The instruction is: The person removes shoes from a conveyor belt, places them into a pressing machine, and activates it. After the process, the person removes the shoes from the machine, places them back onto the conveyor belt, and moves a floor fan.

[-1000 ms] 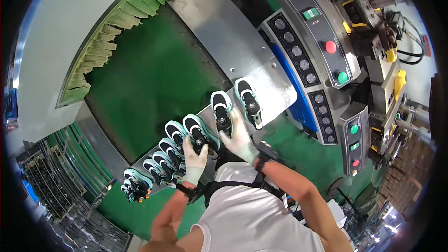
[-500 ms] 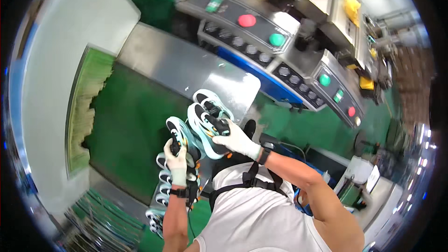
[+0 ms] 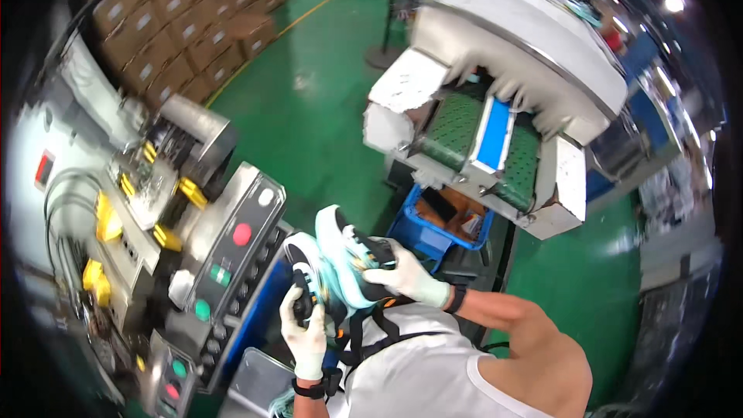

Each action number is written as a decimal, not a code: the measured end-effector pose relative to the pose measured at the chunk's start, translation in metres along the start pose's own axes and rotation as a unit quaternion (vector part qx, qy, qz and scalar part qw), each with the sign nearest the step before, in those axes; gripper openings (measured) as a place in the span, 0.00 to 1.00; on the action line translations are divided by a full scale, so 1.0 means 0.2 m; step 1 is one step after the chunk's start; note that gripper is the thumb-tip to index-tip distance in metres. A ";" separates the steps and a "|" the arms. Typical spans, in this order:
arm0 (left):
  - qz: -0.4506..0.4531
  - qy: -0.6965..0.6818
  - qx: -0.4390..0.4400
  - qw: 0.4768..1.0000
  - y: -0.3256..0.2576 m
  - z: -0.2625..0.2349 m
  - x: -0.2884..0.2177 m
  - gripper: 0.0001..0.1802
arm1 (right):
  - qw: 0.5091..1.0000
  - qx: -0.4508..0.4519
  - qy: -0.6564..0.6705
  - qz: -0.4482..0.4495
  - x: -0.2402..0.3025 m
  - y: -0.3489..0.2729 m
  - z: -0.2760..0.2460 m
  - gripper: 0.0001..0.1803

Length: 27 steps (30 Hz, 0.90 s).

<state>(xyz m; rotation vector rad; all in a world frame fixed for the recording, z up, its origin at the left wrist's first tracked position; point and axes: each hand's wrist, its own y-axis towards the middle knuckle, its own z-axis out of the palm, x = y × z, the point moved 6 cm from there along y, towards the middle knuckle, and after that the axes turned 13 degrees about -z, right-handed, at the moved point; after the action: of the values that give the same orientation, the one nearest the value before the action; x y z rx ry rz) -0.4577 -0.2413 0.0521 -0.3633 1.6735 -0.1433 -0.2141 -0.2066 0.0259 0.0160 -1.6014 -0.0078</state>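
In the middle of the view I carry two sneakers side by side, pale aqua and white with black uppers. My left hand (image 3: 304,334), in a white glove, is closed on the left sneaker (image 3: 300,251) by its black collar. My right hand (image 3: 412,275), also gloved, grips the right sneaker (image 3: 340,263) at its black upper. The sneakers touch or nearly touch each other, with their toes pointing away from me. They are held in front of my body, and my fingers hide part of each opening.
A machine with red and green buttons (image 3: 240,234) stands at the left. Ahead to the right is a conveyor machine (image 3: 457,130) with green belts, and a blue bin (image 3: 408,224) below it. Stacked cartons (image 3: 186,27) line the far left. A metal surface (image 3: 267,382) lies at lower left.
I have turned to the right, and both sneakers have come along in my hands, away from the table with other shoes. The conveyor machine and cartons are now in view.
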 end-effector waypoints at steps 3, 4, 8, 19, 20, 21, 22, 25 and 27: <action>0.140 0.037 0.115 0.983 0.26 0.60 -0.28 0.24 | 0.982 -0.174 -0.073 -0.028 0.16 0.02 -0.65 0.40; 0.130 0.039 0.179 0.974 0.34 0.79 -0.36 0.25 | 0.959 -0.254 -0.107 -0.068 0.15 -0.04 -0.88 0.39; 0.367 0.141 0.202 0.897 0.56 1.59 -0.78 0.28 | 0.857 -0.461 -0.205 -0.108 0.26 -0.09 -1.50 0.39; 0.277 0.133 0.273 0.912 1.06 2.54 -0.52 0.32 | 0.806 -0.420 -0.415 0.046 0.07 0.48 -2.27 0.35; 0.230 0.073 0.323 0.915 1.02 2.41 -0.52 0.31 | 0.649 -0.383 -0.658 0.011 0.11 0.49 -2.23 0.38; 0.284 0.110 0.320 0.897 0.96 2.21 -0.56 0.30 | 0.658 -0.413 -0.616 -0.131 0.14 0.51 -2.14 0.35; 0.291 0.093 0.312 0.900 0.94 2.02 -0.47 0.29 | 0.715 -0.403 -0.523 -0.231 0.25 0.59 -1.89 0.32; 0.164 0.144 0.239 0.946 0.82 1.28 0.00 0.24 | 0.917 -0.175 -0.264 -0.243 0.13 0.74 -1.18 0.29; -0.026 0.215 0.089 0.972 0.68 0.64 0.35 0.20 | 0.972 0.072 -0.190 -0.121 -0.19 0.79 -0.65 0.29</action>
<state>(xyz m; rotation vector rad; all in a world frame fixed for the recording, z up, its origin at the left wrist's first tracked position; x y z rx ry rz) -0.3603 -0.1207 -0.0736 -0.2493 2.0608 -0.4342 -0.0845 -0.0466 -0.0061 0.3398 -1.9717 -0.0881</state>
